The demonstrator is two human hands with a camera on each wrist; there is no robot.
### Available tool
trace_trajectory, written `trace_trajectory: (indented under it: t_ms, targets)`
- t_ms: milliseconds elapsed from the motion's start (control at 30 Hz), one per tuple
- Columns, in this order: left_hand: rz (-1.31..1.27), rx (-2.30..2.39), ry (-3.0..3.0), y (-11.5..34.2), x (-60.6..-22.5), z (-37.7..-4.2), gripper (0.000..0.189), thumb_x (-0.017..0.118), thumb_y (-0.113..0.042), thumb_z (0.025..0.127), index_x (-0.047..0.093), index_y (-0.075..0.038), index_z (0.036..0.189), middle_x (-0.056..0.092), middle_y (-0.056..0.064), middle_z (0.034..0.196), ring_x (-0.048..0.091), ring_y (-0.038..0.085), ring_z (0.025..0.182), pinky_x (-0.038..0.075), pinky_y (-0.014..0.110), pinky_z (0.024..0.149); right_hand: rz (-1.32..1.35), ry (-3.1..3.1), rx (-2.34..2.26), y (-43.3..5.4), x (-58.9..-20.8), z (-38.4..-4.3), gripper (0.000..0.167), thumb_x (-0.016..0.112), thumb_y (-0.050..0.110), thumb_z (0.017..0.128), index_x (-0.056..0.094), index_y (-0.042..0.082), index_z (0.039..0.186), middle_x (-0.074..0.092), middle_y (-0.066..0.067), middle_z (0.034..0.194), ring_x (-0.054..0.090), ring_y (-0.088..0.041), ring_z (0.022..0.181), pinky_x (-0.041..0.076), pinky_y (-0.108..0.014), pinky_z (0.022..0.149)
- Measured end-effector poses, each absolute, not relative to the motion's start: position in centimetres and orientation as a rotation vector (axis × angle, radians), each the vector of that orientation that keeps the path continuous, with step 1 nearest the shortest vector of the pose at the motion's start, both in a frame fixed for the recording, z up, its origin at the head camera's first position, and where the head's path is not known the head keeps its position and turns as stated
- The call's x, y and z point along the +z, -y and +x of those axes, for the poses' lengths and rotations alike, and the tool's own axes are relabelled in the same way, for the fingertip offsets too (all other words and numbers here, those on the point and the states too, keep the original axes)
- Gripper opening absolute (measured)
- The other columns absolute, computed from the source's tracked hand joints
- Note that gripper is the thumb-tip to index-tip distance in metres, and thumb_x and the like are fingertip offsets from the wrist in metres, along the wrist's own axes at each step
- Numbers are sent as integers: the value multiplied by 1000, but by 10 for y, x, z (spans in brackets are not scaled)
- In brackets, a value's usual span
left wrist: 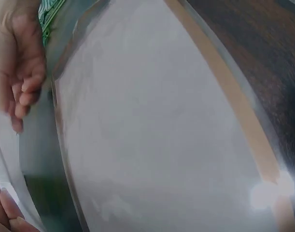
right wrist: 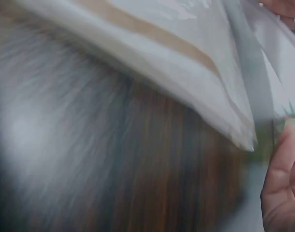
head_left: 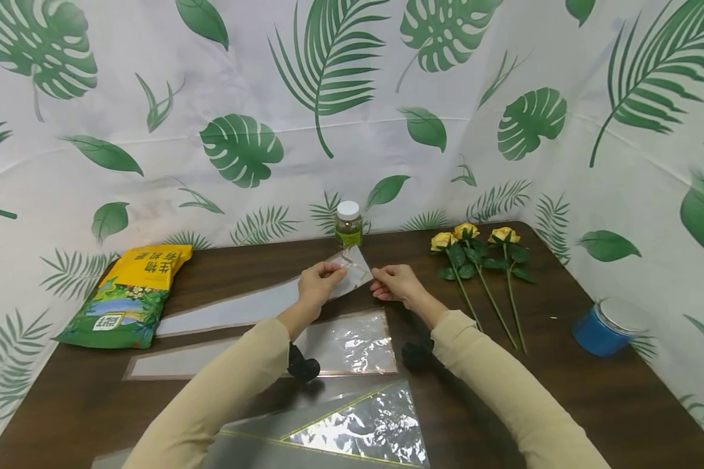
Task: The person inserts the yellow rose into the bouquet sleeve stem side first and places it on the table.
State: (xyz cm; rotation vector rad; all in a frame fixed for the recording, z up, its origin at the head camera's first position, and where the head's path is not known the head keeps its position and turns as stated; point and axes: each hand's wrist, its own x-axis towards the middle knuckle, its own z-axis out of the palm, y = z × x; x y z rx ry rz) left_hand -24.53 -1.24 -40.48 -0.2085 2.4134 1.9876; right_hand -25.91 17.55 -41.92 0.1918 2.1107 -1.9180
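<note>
A translucent wrapping sleeve (head_left: 258,303), long and tapering with a brown-gold border, is lifted at its wide right end. My left hand (head_left: 315,284) pinches the near part of that raised end between thumb and fingers. Across from it, my right hand (head_left: 397,284) pinches the corner at the right. In the left wrist view the sleeve's film (left wrist: 152,111) fills most of the picture. The right wrist view is blurred and shows a corner of the sleeve (right wrist: 176,43) above the dark table. Two similar sleeves lie nearer: one brown-edged (head_left: 352,342), one with yellow lines (head_left: 364,423).
Behind the hands stands a white-lidded jar (head_left: 349,228). Three yellow roses (head_left: 481,260) with long stems lie at the right, and a blue can (head_left: 604,329) stands beyond them. A yellow and green bag (head_left: 129,299) lies at the left on the dark table (head_left: 563,378).
</note>
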Motion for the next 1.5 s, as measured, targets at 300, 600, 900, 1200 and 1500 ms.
trace_trajectory:
  t_ms: [300,600,900,1200,1500]
  targets:
    - [-175,1990,-2475,19,-402,-246,16,73,-11,80,69,1,90,57,-10,66,45,3,62,35,16,54,172,-2461,-1946,-257,-396,-234,30,57,15,94,57,-8,113,62,-10,88,62,-7,68,55,-25,67]
    - [-167,2028,-2457,24,-401,-245,17,73,-10,80,69,3,91,59,-9,69,46,2,63,36,15,55,195,-2746,-1279,-301,-396,-221,27,56,9,93,57,-11,112,63,-22,95,63,-11,67,55,-30,62]
    - [-152,2027,-2416,23,-402,-244,17,73,-11,81,68,1,91,58,-8,69,47,4,64,36,16,55,196,-2721,-1150,-295,-402,-224,24,59,4,90,58,-11,109,67,-17,84,61,-10,60,53,-27,56]
    - [-142,2020,-2398,19,-405,-243,16,73,-12,81,68,0,91,59,-7,71,48,4,65,37,16,56,370,-2320,-1546,-283,-396,-230,46,53,17,96,43,-8,133,58,4,85,56,-2,68,51,-17,61]
    - [-96,2017,-2400,12,-407,-241,17,73,-10,81,68,2,92,60,-4,71,48,4,64,38,16,58,403,-2040,-2087,-264,-377,-228,19,55,13,95,48,9,113,57,6,85,59,-4,70,51,-19,68]
